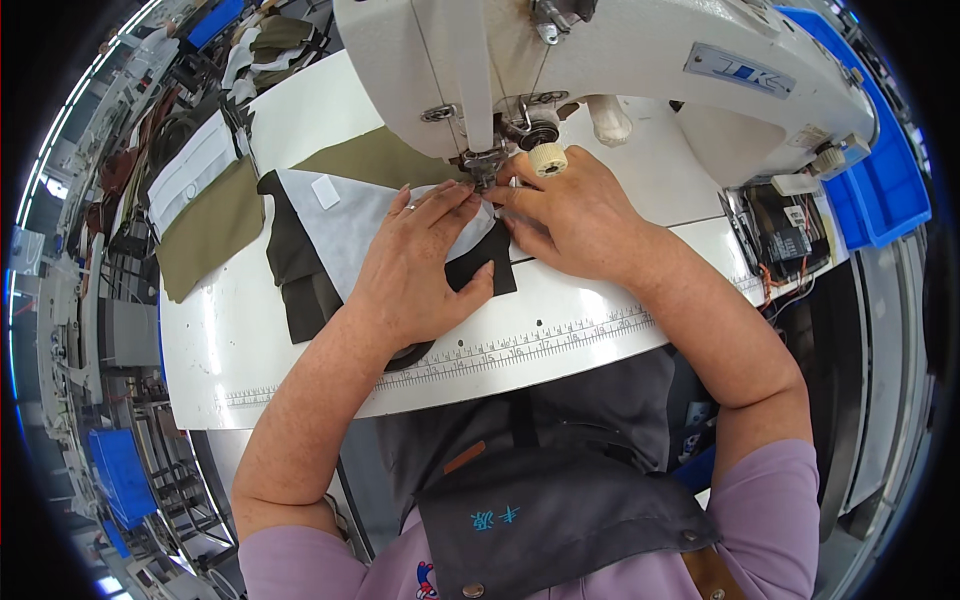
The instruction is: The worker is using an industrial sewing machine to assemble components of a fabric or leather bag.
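An olive panel (210, 235) lies by the worktop's (225, 345) left edge; next, pale grey fabric (325, 235) overlaps black cloth (310, 300) beneath your left hand (415, 260), fingers extended, thumb apart. Your right hand's (590, 215) fingers bend beside the presser foot (483, 165); whether they grip fabric, I cannot tell.

Free: white table (570, 295) between the forearms (315, 410), along ruler marks (520, 347); left front corner too, plus a pocket under the sewing machine (640, 45), right of right hand (585, 215). Blocked: machine overhead, presser foot (484, 162) by left hand (415, 255), cloth (335, 230) leftward, blue bin (885, 205) far right.
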Demonstrator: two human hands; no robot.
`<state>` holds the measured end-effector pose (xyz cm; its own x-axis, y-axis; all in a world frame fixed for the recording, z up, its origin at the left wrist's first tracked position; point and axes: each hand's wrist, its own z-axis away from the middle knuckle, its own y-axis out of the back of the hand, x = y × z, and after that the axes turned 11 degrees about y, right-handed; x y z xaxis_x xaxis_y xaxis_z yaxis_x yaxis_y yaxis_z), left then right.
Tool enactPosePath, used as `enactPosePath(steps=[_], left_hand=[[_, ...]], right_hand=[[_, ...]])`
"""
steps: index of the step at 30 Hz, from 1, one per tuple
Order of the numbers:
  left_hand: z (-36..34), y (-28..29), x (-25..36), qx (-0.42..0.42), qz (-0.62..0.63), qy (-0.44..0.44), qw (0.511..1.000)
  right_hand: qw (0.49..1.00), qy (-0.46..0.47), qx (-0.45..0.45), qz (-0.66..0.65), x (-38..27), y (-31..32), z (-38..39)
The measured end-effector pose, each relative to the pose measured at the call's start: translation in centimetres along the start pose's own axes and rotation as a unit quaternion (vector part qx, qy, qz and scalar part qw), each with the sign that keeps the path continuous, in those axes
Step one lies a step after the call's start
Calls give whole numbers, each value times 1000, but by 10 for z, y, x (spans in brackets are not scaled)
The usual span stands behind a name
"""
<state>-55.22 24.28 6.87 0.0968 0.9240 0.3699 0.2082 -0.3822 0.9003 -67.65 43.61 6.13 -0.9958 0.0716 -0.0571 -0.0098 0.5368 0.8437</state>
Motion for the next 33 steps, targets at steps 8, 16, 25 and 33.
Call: enactPosePath(steps=[8, 16, 25, 33], left_hand=[[-10, -3, -8, 7, 8, -2, 1000], [-18, 5, -10, 33, -81, 1, 996], [-29, 1, -14, 85, -55, 44, 994], [-49, 15, -6, -55, -72, 154, 984]], right_hand=[[1000, 8, 6, 28, 6, -8, 2], [999, 2, 25, -40, 13, -11, 0], [997, -6, 20, -68, 15, -7, -1], [998, -10, 9, -61, 15, -4, 1]])
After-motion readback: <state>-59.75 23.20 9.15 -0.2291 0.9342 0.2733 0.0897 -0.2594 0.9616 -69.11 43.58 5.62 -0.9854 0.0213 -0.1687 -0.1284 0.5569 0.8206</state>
